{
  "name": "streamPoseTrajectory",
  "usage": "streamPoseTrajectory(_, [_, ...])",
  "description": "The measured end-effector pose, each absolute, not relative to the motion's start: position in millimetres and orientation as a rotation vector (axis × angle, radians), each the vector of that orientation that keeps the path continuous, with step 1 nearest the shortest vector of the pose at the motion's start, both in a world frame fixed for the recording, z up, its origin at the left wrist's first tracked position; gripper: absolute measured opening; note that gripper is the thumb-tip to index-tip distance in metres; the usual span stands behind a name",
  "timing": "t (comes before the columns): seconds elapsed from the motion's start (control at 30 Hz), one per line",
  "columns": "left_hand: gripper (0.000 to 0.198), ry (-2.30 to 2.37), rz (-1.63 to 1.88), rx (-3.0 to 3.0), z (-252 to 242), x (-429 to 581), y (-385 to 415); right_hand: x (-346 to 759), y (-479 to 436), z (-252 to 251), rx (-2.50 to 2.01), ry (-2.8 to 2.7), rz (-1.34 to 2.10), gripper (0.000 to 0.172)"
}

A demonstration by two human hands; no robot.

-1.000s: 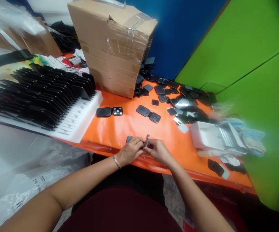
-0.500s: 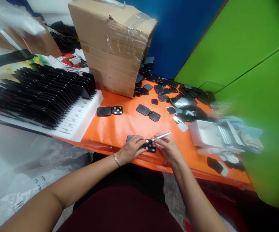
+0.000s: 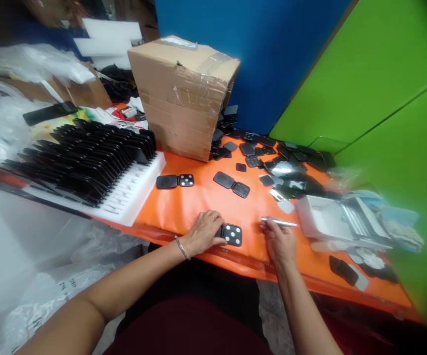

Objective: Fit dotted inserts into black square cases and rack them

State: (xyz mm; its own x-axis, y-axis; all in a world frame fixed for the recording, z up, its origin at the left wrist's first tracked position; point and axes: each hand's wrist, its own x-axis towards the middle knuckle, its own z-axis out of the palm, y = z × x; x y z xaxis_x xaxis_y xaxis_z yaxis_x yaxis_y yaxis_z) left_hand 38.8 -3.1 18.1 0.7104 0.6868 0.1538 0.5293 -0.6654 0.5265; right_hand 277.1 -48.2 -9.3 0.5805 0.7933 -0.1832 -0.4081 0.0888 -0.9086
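Observation:
A black hinged piece (image 3: pixel 233 234) with several pale dots on its square end lies near the table's front edge. My left hand (image 3: pixel 204 233) covers its other end, fingers wrapped over it. To the right, my right hand (image 3: pixel 280 241) grips a silver pen-like tool (image 3: pixel 279 222) that points right, apart from the piece. Beyond my hands lie two similar black hinged pieces, one with pale dots (image 3: pixel 168 181) at the left and one with a dark square end (image 3: pixel 225 180) in the middle.
Black plates stand in rows in a white foam block (image 3: pixel 126 215) at the left. Behind stands a cardboard box (image 3: pixel 178 103). Loose black pieces (image 3: pixel 248 149) are heaped at the back right, near an open white box (image 3: pixel 316 217) on the orange table (image 3: pixel 183 209).
My right hand has moved right, away from the black piece, with the silver tool now pointing right. The left hand stays on the piece. The view has shifted, so more shows at the back.

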Motion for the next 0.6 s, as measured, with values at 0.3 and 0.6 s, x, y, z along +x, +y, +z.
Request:
streamPoseTrajectory(0.3, [0.029, 1.288, 0.562, 2.491, 16.4, -50.2, 49.1, 277.3, -48.9, -11.3, -1.142, -0.398, 0.939, 0.025])
streamPoseTrajectory(0.6, [0.033, 1.489, 0.509, 2.518, 8.5, -99.5, 88.8, 277.0, -49.1, -12.4, -1.168, -0.440, 0.921, 0.025])
